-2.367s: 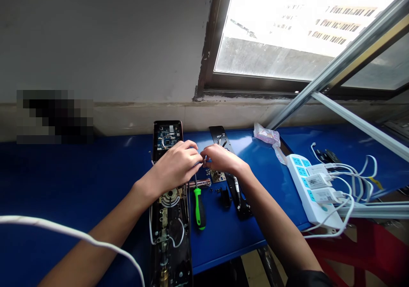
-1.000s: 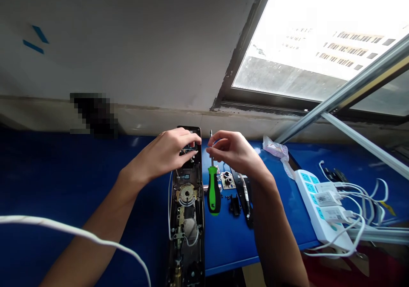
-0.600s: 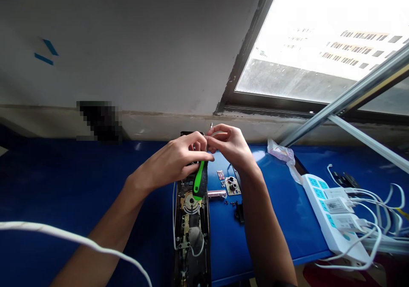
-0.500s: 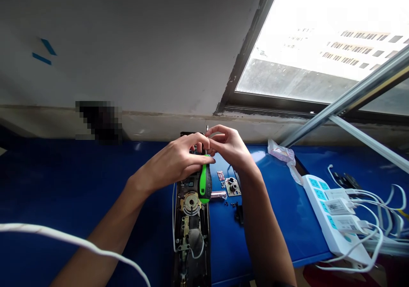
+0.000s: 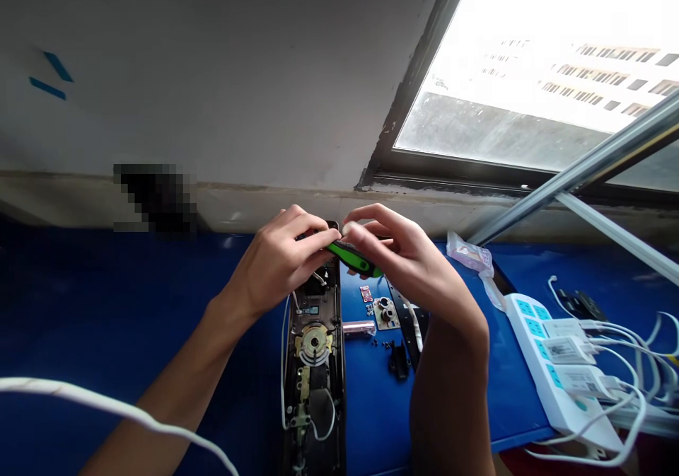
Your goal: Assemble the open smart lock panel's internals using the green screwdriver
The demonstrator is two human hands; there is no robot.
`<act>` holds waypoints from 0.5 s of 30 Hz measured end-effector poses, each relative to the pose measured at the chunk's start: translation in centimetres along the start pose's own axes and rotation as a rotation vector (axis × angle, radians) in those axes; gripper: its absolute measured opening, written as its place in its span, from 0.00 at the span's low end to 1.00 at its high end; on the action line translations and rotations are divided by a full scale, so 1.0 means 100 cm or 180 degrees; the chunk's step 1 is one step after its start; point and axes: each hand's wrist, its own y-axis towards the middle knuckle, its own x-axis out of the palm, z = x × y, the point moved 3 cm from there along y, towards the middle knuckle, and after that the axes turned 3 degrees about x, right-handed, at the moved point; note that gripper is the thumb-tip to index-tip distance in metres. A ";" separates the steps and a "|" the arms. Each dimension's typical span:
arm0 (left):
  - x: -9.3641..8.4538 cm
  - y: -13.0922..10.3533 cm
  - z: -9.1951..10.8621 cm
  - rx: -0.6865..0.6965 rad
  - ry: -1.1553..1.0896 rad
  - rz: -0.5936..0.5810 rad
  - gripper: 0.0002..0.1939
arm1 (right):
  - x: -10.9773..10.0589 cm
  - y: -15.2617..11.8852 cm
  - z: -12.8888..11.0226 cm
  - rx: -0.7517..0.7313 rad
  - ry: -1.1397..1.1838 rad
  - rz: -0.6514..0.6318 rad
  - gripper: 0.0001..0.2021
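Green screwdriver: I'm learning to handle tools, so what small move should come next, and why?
Perhaps the right hand should close more fully around the screwdriver: its handle slants butt-first toward the right palm, the left hand sits at the other end, and the shaft is hidden.

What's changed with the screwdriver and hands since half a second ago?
The screwdriver has swung from handle-down to nearly level, its handle end now toward the right. The right hand, earlier at the shaft, now appears wrapped around the handle. The left hand stays by the shaft end, its grip unclear. The opened device and red board lie as before.
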 end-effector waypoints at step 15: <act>0.033 -0.016 -0.022 -0.1654 -0.0221 -0.0553 0.52 | -0.006 -0.019 -0.020 -0.1137 -0.0657 0.2156 0.15</act>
